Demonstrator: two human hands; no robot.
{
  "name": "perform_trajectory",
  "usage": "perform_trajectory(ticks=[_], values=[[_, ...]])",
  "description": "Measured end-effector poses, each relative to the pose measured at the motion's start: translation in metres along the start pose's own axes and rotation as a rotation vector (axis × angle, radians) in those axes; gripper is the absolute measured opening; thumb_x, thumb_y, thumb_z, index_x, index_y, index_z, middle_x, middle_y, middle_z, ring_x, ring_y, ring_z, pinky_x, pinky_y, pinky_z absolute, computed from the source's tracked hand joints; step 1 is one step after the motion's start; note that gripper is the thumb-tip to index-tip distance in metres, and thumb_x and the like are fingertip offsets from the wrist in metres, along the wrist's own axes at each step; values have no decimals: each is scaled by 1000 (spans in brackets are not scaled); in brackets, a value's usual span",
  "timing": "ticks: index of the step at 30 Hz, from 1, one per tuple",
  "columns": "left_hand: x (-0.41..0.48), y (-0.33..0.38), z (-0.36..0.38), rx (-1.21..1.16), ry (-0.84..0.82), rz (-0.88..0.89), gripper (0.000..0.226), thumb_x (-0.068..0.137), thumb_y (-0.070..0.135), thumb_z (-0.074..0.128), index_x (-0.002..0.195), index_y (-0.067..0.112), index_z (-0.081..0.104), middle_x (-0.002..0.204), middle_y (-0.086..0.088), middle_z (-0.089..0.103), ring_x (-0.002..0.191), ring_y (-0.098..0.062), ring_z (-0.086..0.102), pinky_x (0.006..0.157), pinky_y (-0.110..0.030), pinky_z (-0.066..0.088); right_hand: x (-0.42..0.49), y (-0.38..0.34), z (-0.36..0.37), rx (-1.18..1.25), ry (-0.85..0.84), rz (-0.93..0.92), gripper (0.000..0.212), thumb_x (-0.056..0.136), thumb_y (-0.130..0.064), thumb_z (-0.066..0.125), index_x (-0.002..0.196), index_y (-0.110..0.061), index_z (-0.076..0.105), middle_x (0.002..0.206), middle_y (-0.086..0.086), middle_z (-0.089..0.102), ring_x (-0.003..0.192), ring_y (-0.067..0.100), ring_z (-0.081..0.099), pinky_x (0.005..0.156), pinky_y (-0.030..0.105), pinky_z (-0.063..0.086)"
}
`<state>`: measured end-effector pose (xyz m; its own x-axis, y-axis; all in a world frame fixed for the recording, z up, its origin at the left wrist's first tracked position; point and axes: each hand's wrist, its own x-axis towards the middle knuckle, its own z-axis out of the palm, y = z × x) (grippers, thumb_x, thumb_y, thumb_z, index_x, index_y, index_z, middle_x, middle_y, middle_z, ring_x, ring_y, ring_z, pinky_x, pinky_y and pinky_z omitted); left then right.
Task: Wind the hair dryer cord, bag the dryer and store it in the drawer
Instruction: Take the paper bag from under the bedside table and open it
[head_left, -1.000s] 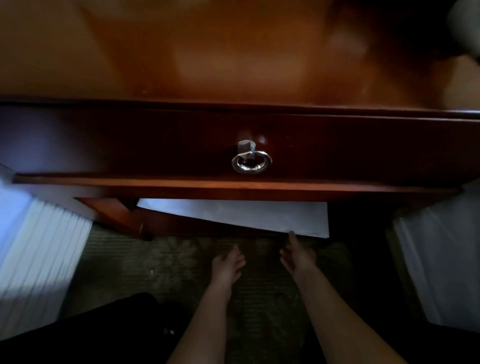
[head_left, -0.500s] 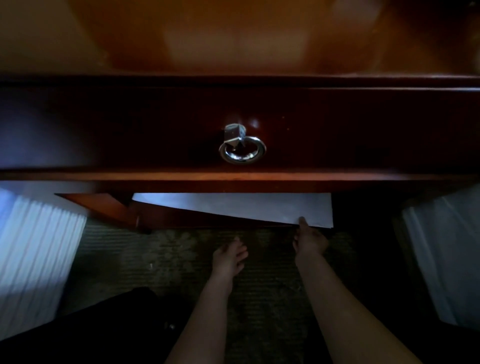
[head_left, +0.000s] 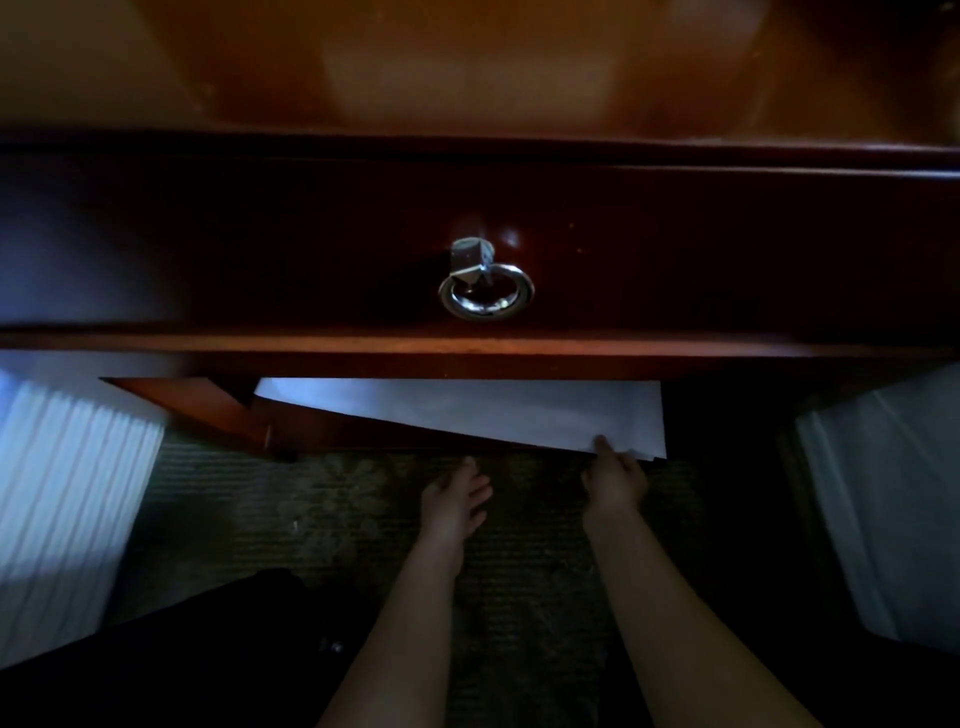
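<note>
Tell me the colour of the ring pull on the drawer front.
Shiny silver metal ring pull, on the dark reddish-brown wooden drawer front; head view.

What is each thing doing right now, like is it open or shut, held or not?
Upper drawer: shut.
Ring pull: hanging down, untouched.
Lower drawer: pulled open.
White sheet: lying in the lower drawer, its near corner pinched.
Right hand: fingers closed on the sheet's corner.
Left hand: open, empty, over the carpet.

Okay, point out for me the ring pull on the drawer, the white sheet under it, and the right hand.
ring pull (head_left: 486, 296), head view, on the metal ring.
white sheet (head_left: 493, 410), head view, on its bare middle.
right hand (head_left: 615, 478), head view, on the back of the hand.
</note>
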<state>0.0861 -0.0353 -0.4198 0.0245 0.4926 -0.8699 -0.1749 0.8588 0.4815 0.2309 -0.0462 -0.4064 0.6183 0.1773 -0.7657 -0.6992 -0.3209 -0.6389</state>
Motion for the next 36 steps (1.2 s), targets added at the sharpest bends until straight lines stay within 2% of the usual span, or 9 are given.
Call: perform_trajectory(ticks=[5,10,12,16,21,24,27,31,36], values=[[-12,5,2,-118,22,38,37,90,30,61,121,12,51,119,-7,60,110,-21,58,101,-39,44,-12,22,-31,179,-21,-7,37,91,-10,56,128,-9,53,125,10,58,111,25,57,101,35,44],[-31,12,-1,-279,124,83,3,92,15,59,93,15,55,114,-10,62,104,-22,60,93,-35,48,-24,19,-49,270,38,-32,26,87,0,56,112,-9,55,124,16,58,108,29,60,97,40,50],[-40,17,-3,-304,135,106,7,93,9,56,100,10,56,110,-11,61,100,-22,60,89,-34,48,-31,10,-48,318,42,-2,32,86,1,59,116,-9,52,123,15,58,105,27,60,95,38,50],[-66,34,-2,-326,81,209,20,93,6,54,112,8,56,100,-8,62,92,-20,62,87,-35,49,-48,-13,-45,377,-191,189,50,84,-8,65,130,-9,46,128,13,56,109,23,57,97,32,46],[-107,46,3,-346,71,366,13,94,6,53,106,2,58,87,-7,62,76,-15,61,70,-29,53,-85,-39,-40,181,-423,195,39,87,-17,63,124,-13,50,116,10,58,96,22,59,87,35,48],[-137,54,-2,-393,53,435,6,94,7,54,90,8,58,89,-8,62,81,-17,62,72,-30,52,-111,-47,-43,164,-482,81,31,90,-12,59,120,-10,51,114,11,59,96,24,61,92,37,49],[-174,67,-10,-448,44,539,11,95,6,52,85,10,56,93,-8,62,93,-19,60,89,-37,50,-148,-54,-45,179,-546,-88,14,92,-9,55,104,-4,51,99,6,58,105,26,55,102,40,44],[-223,78,-21,-529,46,618,22,97,10,49,75,13,49,86,-2,56,84,-9,55,97,-41,45,-200,-69,-54,154,-593,-272,11,92,-8,54,84,-3,56,91,9,63,95,22,61,95,37,47],[-289,74,-31,-532,52,699,16,98,16,46,109,6,54,102,-2,53,98,-12,51,99,-40,42,-260,-93,-84,114,-596,-388,10,92,-12,54,85,-5,53,97,13,62,90,23,62,87,33,49]])
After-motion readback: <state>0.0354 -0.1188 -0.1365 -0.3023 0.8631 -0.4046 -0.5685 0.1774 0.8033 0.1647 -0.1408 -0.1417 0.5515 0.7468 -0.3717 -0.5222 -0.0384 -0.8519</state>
